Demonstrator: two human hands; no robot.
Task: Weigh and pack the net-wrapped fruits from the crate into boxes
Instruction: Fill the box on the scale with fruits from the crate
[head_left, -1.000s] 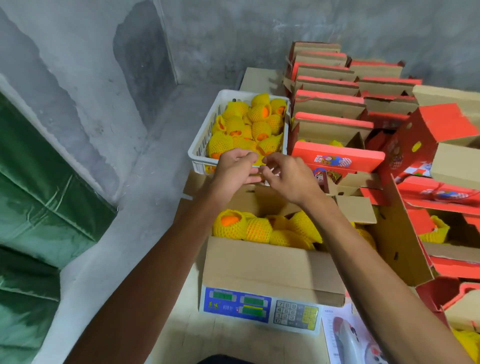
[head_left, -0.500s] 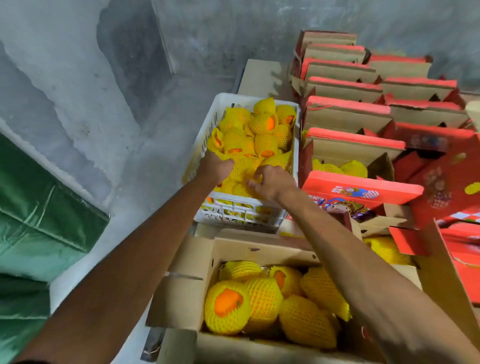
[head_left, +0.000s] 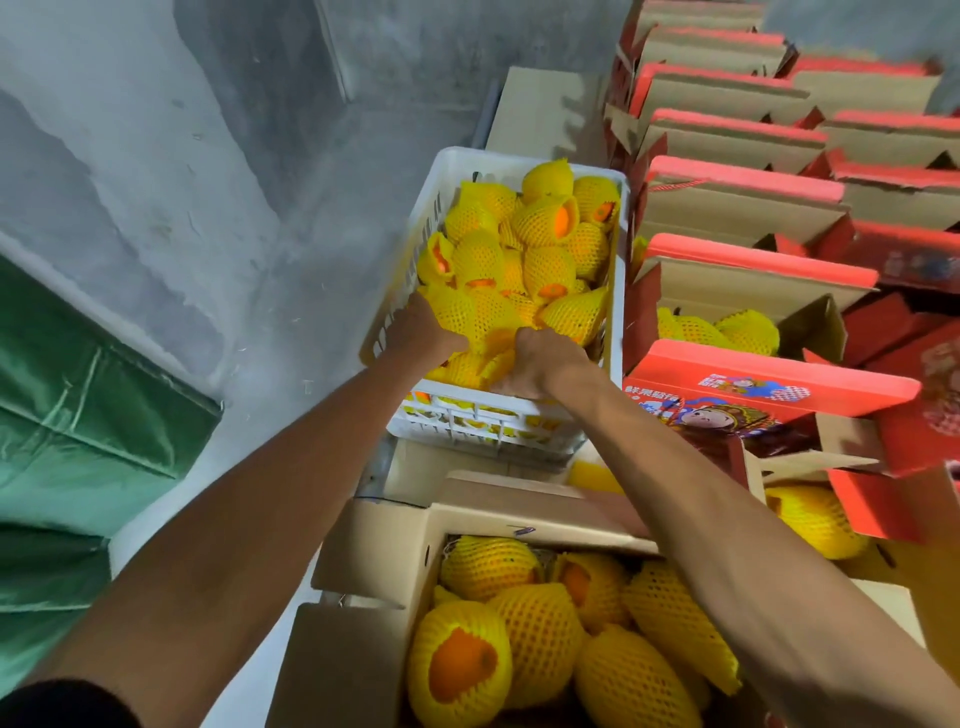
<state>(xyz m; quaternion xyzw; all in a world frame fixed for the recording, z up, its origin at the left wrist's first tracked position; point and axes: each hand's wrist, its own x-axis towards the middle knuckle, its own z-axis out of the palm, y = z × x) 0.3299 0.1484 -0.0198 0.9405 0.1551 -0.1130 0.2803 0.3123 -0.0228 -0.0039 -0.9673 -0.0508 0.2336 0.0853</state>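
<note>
A white plastic crate (head_left: 618, 270) ahead holds several orange fruits in yellow foam nets (head_left: 540, 244). Both hands reach into its near end. My left hand (head_left: 423, 332) curls over a netted fruit (head_left: 467, 312) at the crate's left side. My right hand (head_left: 535, 361) grips another netted fruit (head_left: 467, 366) near the front wall; its fingers are buried among the nets. Below my arms an open brown cardboard box (head_left: 379, 551) holds several netted fruits (head_left: 540, 623).
Rows of red-and-brown gift boxes (head_left: 743, 197) stand at the right; one open box (head_left: 810, 322) holds netted fruits. A printed red lid (head_left: 753, 384) lies beside the crate. A grey wall and a green tarp (head_left: 78, 415) are on the left.
My hands went from above the brown box into the crate and now close on netted fruits. The view has moved nearer and lower; the scale is out of sight.
</note>
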